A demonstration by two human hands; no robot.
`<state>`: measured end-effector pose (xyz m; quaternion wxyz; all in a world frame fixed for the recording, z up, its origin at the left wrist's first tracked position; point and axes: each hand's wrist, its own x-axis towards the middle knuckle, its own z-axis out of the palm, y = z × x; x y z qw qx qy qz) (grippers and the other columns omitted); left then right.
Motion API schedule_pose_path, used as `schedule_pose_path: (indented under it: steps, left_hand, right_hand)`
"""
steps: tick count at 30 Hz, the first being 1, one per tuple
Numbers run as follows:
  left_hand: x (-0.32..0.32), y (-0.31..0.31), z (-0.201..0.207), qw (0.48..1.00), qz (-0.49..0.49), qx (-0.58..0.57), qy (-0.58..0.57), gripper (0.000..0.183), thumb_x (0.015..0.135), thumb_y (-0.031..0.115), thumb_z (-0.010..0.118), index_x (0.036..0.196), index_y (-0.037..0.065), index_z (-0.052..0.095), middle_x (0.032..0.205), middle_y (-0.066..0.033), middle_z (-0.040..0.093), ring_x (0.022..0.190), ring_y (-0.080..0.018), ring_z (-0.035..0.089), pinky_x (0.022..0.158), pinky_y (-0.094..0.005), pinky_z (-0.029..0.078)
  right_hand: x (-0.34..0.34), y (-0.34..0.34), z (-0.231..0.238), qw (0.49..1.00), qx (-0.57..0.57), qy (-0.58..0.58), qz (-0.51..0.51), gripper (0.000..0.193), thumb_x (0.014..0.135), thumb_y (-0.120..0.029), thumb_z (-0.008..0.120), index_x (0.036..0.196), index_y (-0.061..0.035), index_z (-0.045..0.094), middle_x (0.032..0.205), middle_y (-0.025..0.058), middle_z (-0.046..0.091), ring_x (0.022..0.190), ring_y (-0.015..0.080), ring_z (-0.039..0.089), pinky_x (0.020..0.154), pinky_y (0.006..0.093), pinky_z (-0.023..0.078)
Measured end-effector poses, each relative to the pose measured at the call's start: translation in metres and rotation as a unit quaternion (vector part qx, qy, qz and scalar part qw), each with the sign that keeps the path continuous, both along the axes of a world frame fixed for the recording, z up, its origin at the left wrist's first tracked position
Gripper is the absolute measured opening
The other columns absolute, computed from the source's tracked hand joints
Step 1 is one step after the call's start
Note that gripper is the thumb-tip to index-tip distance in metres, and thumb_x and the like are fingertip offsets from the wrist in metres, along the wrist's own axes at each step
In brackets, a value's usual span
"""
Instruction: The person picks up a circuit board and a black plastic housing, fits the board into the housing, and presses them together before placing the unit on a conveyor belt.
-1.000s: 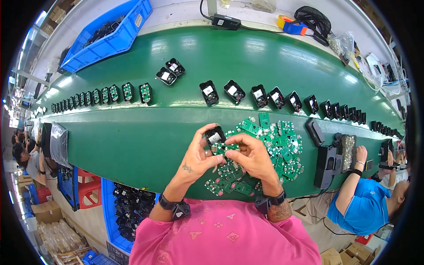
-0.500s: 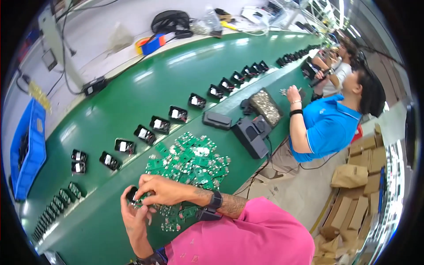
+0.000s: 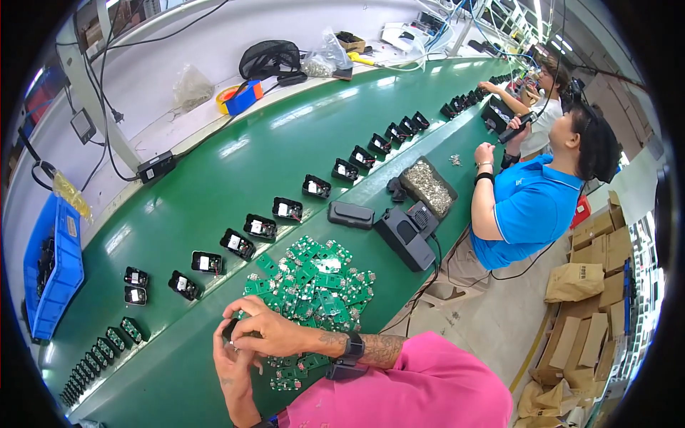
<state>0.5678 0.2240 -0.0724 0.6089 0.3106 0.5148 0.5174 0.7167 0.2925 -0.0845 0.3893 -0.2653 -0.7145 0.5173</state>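
My left hand (image 3: 232,367) and my right hand (image 3: 265,332) meet at the near edge of the green conveyor belt (image 3: 235,178), both closed around a small black housing (image 3: 230,331) that is mostly hidden by my fingers. Just right of my hands lies a heap of small green circuit boards (image 3: 314,282). A few loose boards (image 3: 285,378) lie under my right wrist. A diagonal row of open black housings (image 3: 260,227) runs along the belt beyond my hands.
A blue bin (image 3: 53,264) stands at the far left. A black tool block (image 3: 407,235) and a tray of small metal parts (image 3: 427,187) sit right of the heap. A person in a blue shirt (image 3: 531,207) works at the belt, with cardboard boxes (image 3: 592,321) behind.
The view has swung to the right, so my hands and the board heap now sit lower left. My hands stay together on the black housing.
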Motion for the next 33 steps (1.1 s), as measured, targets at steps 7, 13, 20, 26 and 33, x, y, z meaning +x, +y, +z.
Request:
schedule_pose_path:
  steps: [7, 13, 20, 26, 33]
  left_hand:
    - [0.003, -0.003, 0.002, 0.999, 0.05, 0.008, 0.003, 0.061, 0.088, -0.003, 0.064, 0.143, 0.004, 0.037, 0.112, -0.0106, 0.062, 0.087, -0.0162, 0.065, 0.057, -0.023, 0.053]
    - [0.012, 0.015, 0.015, 0.983, 0.119, 0.113, 0.085, 0.059, 0.086, -0.011, 0.061, 0.141, 0.003, 0.044, 0.122, -0.0111, 0.059, 0.103, -0.0173, 0.061, 0.07, -0.026, 0.059]
    - [0.0, 0.0, 0.026, 0.984, 0.085, 0.114, 0.111, 0.056, 0.089, -0.011, 0.057, 0.142, 0.002, 0.043, 0.131, -0.0111, 0.056, 0.101, -0.0137, 0.063, 0.073, -0.0243, 0.058]
    - [-0.001, -0.005, 0.027, 0.979, 0.07, 0.128, 0.142, 0.051, 0.088, -0.013, 0.058, 0.137, 0.003, 0.052, 0.126, -0.0113, 0.06, 0.098, -0.0147, 0.067, 0.078, -0.0273, 0.06]
    - [-0.005, -0.002, 0.027, 0.969, 0.019, 0.137, 0.206, 0.051, 0.089, -0.012, 0.057, 0.138, 0.002, 0.049, 0.126, -0.0105, 0.059, 0.1, -0.0151, 0.066, 0.081, -0.0282, 0.06]
  right_hand:
    - [-0.009, -0.007, -0.009, 0.996, -0.006, 0.011, -0.085, 0.011, 0.087, -0.015, 0.068, 0.088, -0.0037, 0.067, 0.13, 0.0149, 0.05, 0.124, 0.0353, 0.041, 0.108, 0.0454, 0.034]
    - [0.001, -0.003, 0.021, 0.96, 0.212, -0.079, -0.166, 0.012, 0.078, -0.005, 0.074, 0.087, -0.0043, 0.066, 0.092, 0.0135, 0.055, 0.084, 0.0312, 0.056, 0.068, 0.0403, 0.046]
    - [0.0, 0.005, 0.04, 0.991, 0.103, -0.075, -0.044, 0.003, 0.084, -0.001, 0.068, 0.083, -0.0002, 0.065, 0.071, 0.008, 0.058, 0.057, 0.0195, 0.055, 0.051, 0.0317, 0.042]
    - [0.006, 0.012, 0.043, 0.991, 0.083, -0.097, 0.025, 0.004, 0.083, -0.002, 0.068, 0.082, 0.0004, 0.065, 0.07, 0.0072, 0.058, 0.057, 0.0172, 0.056, 0.05, 0.0297, 0.043]
    - [0.01, 0.016, 0.047, 0.988, 0.064, -0.135, 0.041, 0.004, 0.078, -0.003, 0.065, 0.08, -0.0005, 0.062, 0.073, 0.0122, 0.059, 0.064, 0.0301, 0.061, 0.057, 0.0396, 0.047]
